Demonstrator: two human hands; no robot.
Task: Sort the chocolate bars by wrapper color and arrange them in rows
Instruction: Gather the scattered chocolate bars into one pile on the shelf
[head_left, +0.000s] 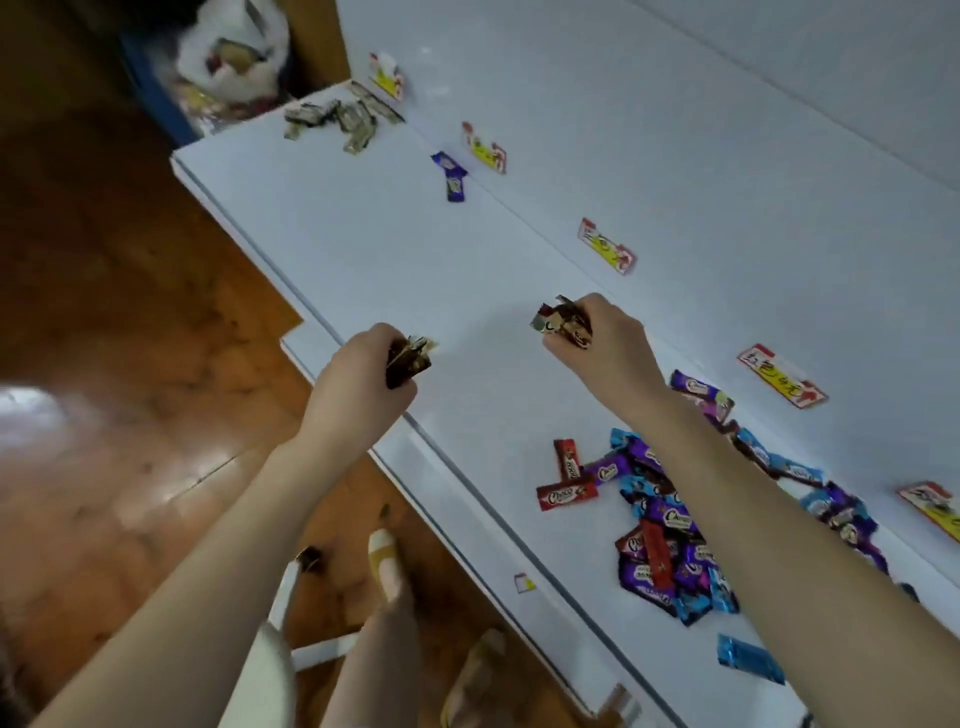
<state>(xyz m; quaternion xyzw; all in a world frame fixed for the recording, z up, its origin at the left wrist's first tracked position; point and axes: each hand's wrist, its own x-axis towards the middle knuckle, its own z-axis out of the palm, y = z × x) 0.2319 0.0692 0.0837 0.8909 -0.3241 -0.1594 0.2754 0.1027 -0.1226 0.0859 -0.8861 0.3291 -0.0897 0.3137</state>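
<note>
1. Floorboards (130, 338) of glossy brown wood lie below the table's near edge. A foot in a yellow-and-white slipper (387, 566) stands on them.
2. Single blue bar (750, 659), a flat foil rectangle with crimped ends, lies alone on the smooth white table (415, 249).
3. Mixed pile (670, 525) of purple, blue and red bars overlaps in a loose heap beside and beneath the right forearm, which hides part of it.
4. Two red bars (567, 493) lie just left of the pile, close together and at an angle to each other.
5. Left hand (358, 384), fingers curled tight, grips a small bunch of brown-and-gold bars (410, 358) above the table's near edge.
6. Right hand (597, 348), likewise curled, pinches a second brown bunch (563, 322) over the tabletop. Whether it touches the surface cannot be told.
7. Bare white surface stretches from the hands to the far corner. The near edge runs diagonally, and a straight seam crosses the top lengthwise.
8. Paper labels (783, 382), red-bordered yellow slips with handwriting, sit well apart in a line along the far side.
9. Two purple bars (449, 176) lie near one of these labels.
10. Crinkled gold-and-dark bars (337, 122) cluster at the far-left corner.
11. White plastic bag (234, 52) sits beyond that corner.
</note>
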